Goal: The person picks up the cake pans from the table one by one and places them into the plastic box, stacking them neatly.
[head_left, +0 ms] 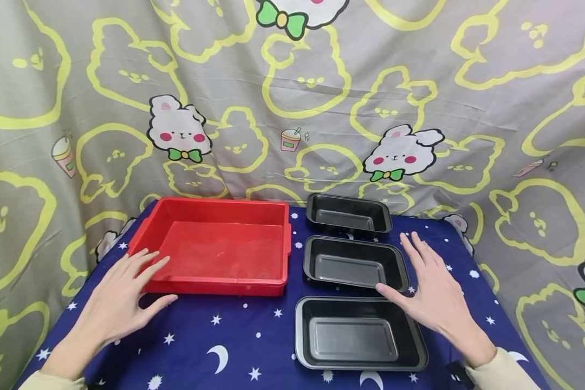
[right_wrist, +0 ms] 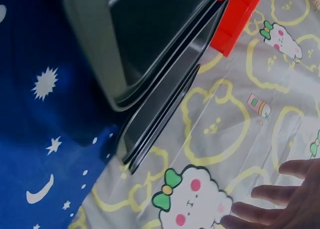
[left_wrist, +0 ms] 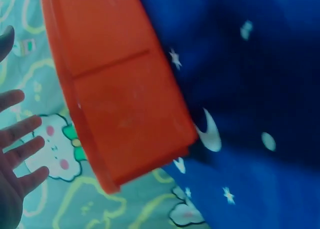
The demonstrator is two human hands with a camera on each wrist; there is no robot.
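Observation:
A red plastic tray (head_left: 224, 249) stands on the left half of the table. My left hand (head_left: 117, 298), fingers spread, hovers by its near left corner; in the left wrist view that hand (left_wrist: 20, 154) shows apart from the tray (left_wrist: 130, 104). On the right, three black loaf pans lie in a column: a far pan (head_left: 343, 216), a middle pan (head_left: 351, 268) and a near pan (head_left: 353, 333). My right hand (head_left: 436, 292) is spread beside the middle and near pans, holding nothing. Whether its thumb touches a pan, I cannot tell.
A dark blue cloth (head_left: 244, 346) with white stars and moons covers the table. Behind and at both sides hangs a grey curtain (head_left: 234, 70) with yellow outlines and white rabbits, close to the table's back edge.

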